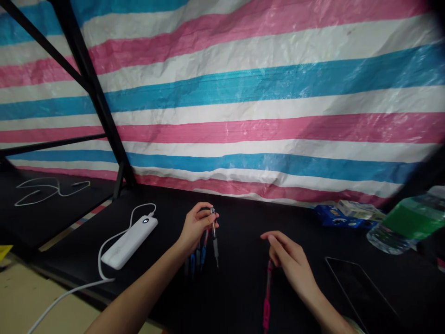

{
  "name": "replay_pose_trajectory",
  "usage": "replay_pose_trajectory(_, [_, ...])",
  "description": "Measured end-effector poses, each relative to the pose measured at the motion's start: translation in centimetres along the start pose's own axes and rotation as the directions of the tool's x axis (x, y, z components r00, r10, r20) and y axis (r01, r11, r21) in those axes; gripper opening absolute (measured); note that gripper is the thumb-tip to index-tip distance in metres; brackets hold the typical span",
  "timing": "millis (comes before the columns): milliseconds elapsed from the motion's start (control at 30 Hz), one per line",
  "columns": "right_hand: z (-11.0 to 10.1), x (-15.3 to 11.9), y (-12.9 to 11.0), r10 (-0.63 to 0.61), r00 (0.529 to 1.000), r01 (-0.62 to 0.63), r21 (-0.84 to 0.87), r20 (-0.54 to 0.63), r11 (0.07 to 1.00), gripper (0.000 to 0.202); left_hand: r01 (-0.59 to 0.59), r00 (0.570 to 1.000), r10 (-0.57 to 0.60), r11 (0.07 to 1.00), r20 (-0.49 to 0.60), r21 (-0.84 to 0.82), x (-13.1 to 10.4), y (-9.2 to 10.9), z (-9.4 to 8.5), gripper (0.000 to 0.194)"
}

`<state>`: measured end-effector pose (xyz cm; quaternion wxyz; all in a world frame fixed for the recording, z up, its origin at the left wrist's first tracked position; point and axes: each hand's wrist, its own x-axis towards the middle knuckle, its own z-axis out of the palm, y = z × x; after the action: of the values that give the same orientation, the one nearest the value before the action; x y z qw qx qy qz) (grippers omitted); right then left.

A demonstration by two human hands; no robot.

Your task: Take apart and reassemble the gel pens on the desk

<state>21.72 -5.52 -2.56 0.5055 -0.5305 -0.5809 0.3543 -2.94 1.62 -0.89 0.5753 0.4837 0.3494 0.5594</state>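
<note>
My left hand [201, 222] pinches the upper end of a clear-barrelled pen [215, 241] with a grey grip, its tip pointing down at the black table. Just below that hand, several pens with blue parts [198, 257] lie side by side, partly hidden by my fingers and wrist. To the right, my right hand [290, 255] has its fingers curled around the top end of a pink pen [267, 299]. The pink pen stretches toward the near edge of the table; how firmly it is held is hard to see.
A white power bank [130, 243] with a white cable stands left on the black table [239, 278]. At right are a dark phone [361, 292], a bottle with a green label [410, 220] and blue packets [335, 216]. Striped sheeting [264, 130] hangs behind.
</note>
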Motion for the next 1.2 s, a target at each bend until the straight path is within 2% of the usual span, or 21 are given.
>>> replay_pose_trajectory(100, [-0.8, 0.4, 0.1, -0.002, 1.0, 0.0, -0.041, -0.028, 0.999, 0.038, -0.03, 0.998, 0.015, 0.969, 0.063, 0.246, 0.5, -0.5, -0.4, 0.036])
replay_pose_trajectory(133, [-1.1, 0.5, 0.1, -0.001, 0.999, -0.002, -0.054, -0.047, 0.999, 0.038, -0.072, 0.996, 0.047, 0.924, 0.075, 0.376, 0.6, -0.7, -0.5, 0.034])
replay_pose_trajectory(200, [-1.4, 0.7, 0.0, 0.002, 0.997, -0.007, -0.064, -0.08, 0.998, 0.037, -0.16, 0.987, 0.13, 0.773, 0.093, 0.614, 0.8, -1.2, -0.7, 0.032])
replay_pose_trajectory(267, [-1.4, 0.8, 0.0, 0.009, 0.996, -0.014, -0.064, -0.089, 0.998, 0.036, -0.202, 0.978, 0.179, 0.649, 0.11, 0.733, 1.0, -1.7, -0.8, 0.031])
replay_pose_trajectory(500, [-1.3, 0.9, 0.1, 0.019, 0.995, -0.024, -0.055, -0.093, 0.998, 0.035, -0.21, 0.972, 0.197, 0.465, 0.131, 0.86, 1.0, -2.7, -1.4, 0.031])
replay_pose_trajectory(667, [-1.5, 0.8, 0.0, 0.013, 0.992, -0.017, -0.031, -0.127, 0.999, 0.034, -0.221, 0.959, 0.25, 0.373, 0.132, 0.901, 0.7, -2.1, -1.4, 0.037])
replay_pose_trajectory(767, [-1.6, 0.9, 0.2, -0.007, 0.982, 0.008, 0.007, -0.187, 1.0, 0.033, -0.319, 0.923, 0.32, 0.32, 0.215, 0.892, 0.0, -1.2, -0.6, 0.041])
replay_pose_trajectory(800, [-1.5, 0.9, 0.3, -0.014, 0.977, 0.02, 0.026, -0.213, 0.999, 0.032, -0.396, 0.892, 0.347, 0.288, 0.29, 0.872, -0.4, -0.9, -0.1, 0.041])
replay_pose_trajectory(867, [-1.4, 1.0, 0.4, -0.027, 0.963, 0.047, 0.067, -0.269, 0.997, 0.031, -0.582, 0.796, 0.347, 0.216, 0.496, 0.784, -1.6, -0.5, 1.2, 0.041])
replay_pose_trajectory(933, [-1.3, 1.0, 0.4, -0.034, 0.951, 0.069, 0.103, -0.308, 0.992, 0.029, -0.759, 0.649, 0.222, 0.135, 0.727, 0.637, -3.1, -0.6, 2.7, 0.042])
replay_pose_trajectory(1000, [-1.1, 1.0, 0.3, -0.03, 0.945, 0.077, 0.131, -0.326, 0.988, 0.027, -0.882, 0.471, 0.097, 0.043, 0.877, 0.469, -4.8, -1.3, 3.9, 0.047])
replay_pose_trajectory(1067, [-1.1, 0.9, 0.1, -0.025, 0.942, 0.082, 0.156, -0.333, 0.984, 0.025, -0.941, 0.337, 0.038, -0.011, 0.941, 0.337, -6.2, -2.2, 4.8, 0.044])
replay_pose_trajectory(1100, [-1.1, 0.9, 0.1, -0.026, 0.944, 0.085, 0.168, -0.329, 0.982, 0.025, -0.957, 0.287, 0.037, -0.028, 0.957, 0.288, -6.6, -2.8, 5.1, 0.036])
replay_pose_trajectory(1133, [-1.1, 1.0, 0.0, -0.024, 0.945, 0.086, 0.176, -0.327, 0.981, 0.025, -0.967, 0.248, 0.055, -0.041, 0.967, 0.25, -7.0, -3.2, 5.3, 0.027])
replay_pose_trajectory(1200, [-1.1, 1.0, 0.0, -0.017, 0.95, 0.08, 0.192, -0.311, 0.978, 0.024, -0.976, 0.204, 0.104, -0.058, 0.973, 0.211, -7.1, -3.9, 5.6, 0.018])
